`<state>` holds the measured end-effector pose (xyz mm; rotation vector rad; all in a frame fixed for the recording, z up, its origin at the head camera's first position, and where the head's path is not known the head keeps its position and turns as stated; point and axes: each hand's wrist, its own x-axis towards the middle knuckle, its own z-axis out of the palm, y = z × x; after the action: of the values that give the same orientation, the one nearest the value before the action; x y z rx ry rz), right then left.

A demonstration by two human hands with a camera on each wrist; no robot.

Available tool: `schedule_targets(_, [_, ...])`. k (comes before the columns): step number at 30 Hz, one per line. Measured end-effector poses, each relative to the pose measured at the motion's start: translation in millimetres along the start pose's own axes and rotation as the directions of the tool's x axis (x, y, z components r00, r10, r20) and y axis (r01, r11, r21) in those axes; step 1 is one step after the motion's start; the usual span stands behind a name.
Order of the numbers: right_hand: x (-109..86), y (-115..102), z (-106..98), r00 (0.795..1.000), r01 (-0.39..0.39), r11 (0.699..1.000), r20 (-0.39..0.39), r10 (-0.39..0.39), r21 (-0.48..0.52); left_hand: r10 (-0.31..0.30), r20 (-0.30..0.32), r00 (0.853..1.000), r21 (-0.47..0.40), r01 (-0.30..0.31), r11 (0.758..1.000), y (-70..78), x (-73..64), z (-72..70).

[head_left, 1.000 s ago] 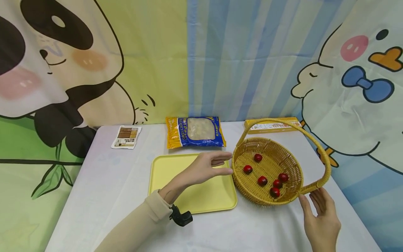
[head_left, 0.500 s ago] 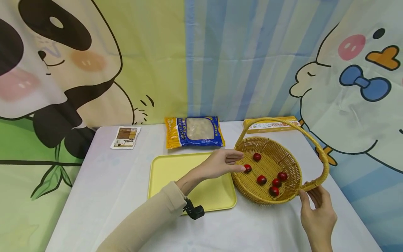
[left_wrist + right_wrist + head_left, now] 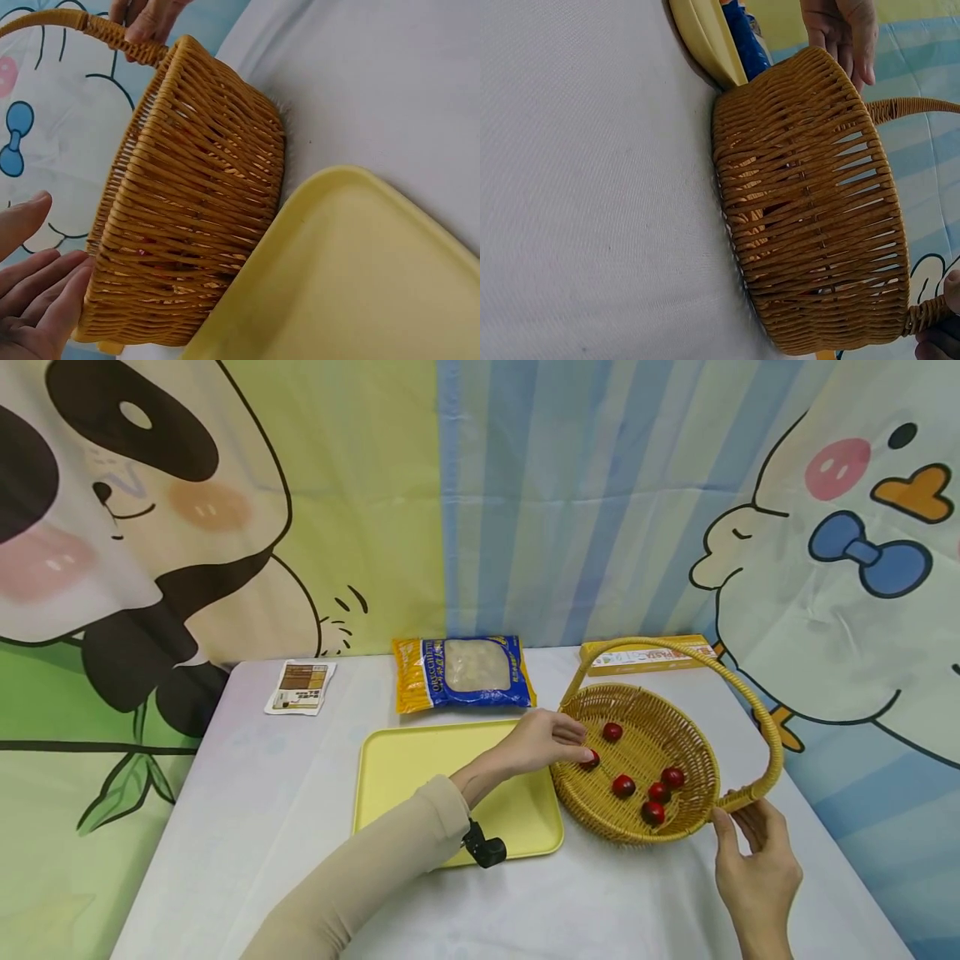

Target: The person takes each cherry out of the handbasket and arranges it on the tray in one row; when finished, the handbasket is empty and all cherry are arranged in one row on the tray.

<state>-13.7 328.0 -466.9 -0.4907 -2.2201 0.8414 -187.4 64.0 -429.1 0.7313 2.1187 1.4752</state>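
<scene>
A round wicker basket with a tall arched handle holds several dark-red, cherry-like fruits. My left hand reaches over the basket's left rim in the head view, its thumb tip just above the leftmost fruit. In the left wrist view that hand has its thumb apart from nearly straight fingers, with nothing seen between them. At the basket's right side, my right hand grips the foot of the handle between thumb and fingers; the right wrist view shows this hand only at its edge.
A yellow tray lies left of the basket, under my left forearm. Behind stand a blue-and-orange pasta bag and a yellow pasta box. A small packet lies at the back left of the white-covered table.
My left hand has moved right, over the basket's rim, and its thumb has come lower towards the leftmost fruit. The right hand stays on the handle's foot; the fruits have not moved within the basket.
</scene>
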Motion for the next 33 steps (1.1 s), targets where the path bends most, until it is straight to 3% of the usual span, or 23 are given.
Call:
schedule_targets(5, [0.5,1,0,1.0,0.013,1.0,-0.001,-0.013,0.017,-0.032,-0.023,0.999,0.01,0.032,0.999,1.6,10.3,6.1])
schedule_targets(17, [0.7,2,0,1.0,0.005,1.0,-0.002,-0.005,0.009,-0.071,-0.014,0.997,0.177,0.073,0.982,10.7,29.7,18.1])
schedule_targets(20, [1.2,1,0,1.0,0.006,1.0,-0.002,-0.006,0.008,-0.09,-0.007,0.996,0.263,0.089,0.961,13.4,35.1,22.5])
schedule_targets(24, [1.2,1,0,1.0,0.009,1.0,-0.005,-0.009,0.004,-0.129,0.007,0.992,0.386,0.117,0.915,17.8,42.0,28.5])
schedule_targets(29, [1.3,1,-1,1.0,0.012,1.0,-0.001,-0.012,0.008,-0.168,0.004,0.986,0.426,0.15,0.892,22.9,43.4,32.6])
schedule_targets(33, [1.4,1,-1,1.0,0.013,1.0,-0.001,-0.013,0.012,-0.158,-0.006,0.987,0.471,0.142,0.87,25.7,42.5,36.7])
